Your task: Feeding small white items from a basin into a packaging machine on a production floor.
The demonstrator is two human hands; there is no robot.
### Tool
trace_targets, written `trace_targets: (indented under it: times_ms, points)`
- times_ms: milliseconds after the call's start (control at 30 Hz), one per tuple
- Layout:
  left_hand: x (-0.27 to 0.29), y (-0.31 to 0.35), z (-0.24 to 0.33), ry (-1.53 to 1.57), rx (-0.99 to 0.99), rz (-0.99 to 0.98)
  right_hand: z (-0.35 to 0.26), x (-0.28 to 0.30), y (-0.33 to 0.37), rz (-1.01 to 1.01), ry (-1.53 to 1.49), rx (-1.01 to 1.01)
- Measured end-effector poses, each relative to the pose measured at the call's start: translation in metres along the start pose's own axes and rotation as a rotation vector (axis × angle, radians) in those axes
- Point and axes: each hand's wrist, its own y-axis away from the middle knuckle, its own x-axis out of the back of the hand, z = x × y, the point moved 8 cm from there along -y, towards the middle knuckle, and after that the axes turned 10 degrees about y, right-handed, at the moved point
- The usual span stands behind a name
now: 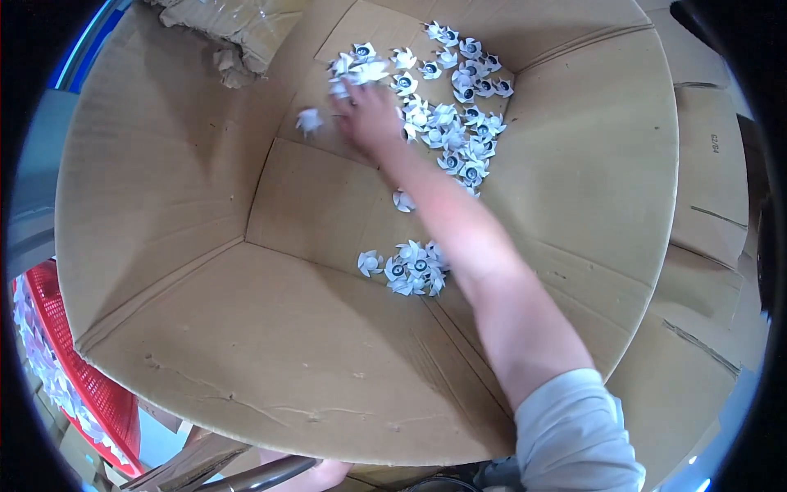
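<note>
My right hand [370,120] reaches deep into a big cardboard box [361,353], at the far left of its floor. Its fingers are smeared by motion and touch or nearly touch a cluster of small white fan impellers [361,67]. Whether they grip any is unclear. One blurred impeller [308,121] is just left of the hand. More impellers [447,127], several with dark round hubs, lie in a loose heap to the right. A smaller pile [414,267] rests nearer me. Only a bit of my left hand [326,475] shows below the box's near rim, fingers hidden.
A red plastic basket [78,361] with many white pieces stands outside the box at left. Crumpled cardboard [238,37] hangs at the box's far left. A metal tube [262,474] lies below the near rim. Flattened cardboard [697,312] is at right.
</note>
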Motion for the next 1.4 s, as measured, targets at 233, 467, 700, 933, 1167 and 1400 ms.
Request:
trace_targets:
  times_ms: [233,467,700,933,1167,1400]
  points:
    - [-0.005,-0.015,0.035,0.106,-0.03,0.027,0.147,-0.012,0.064,-0.251,0.128,-0.088]
    - [-0.01,-0.038,0.073,0.184,-0.166,0.048,0.259,0.003,0.069,-1.144,-0.418,-0.476]
    - [-0.008,-0.042,0.075,0.158,-0.173,-0.031,0.279,0.079,0.054,-1.016,-0.393,-0.651]
    - [-0.006,-0.029,0.062,0.069,0.157,0.072,0.179,0.124,0.055,-0.821,-0.361,-0.087]
    - [-0.039,0.004,0.108,0.017,0.004,-0.104,0.062,0.343,0.134,-0.248,-1.015,-0.253]
    - [-0.086,0.058,0.133,0.647,0.143,0.119,0.044,0.532,0.244,-0.04,-1.921,-0.208]
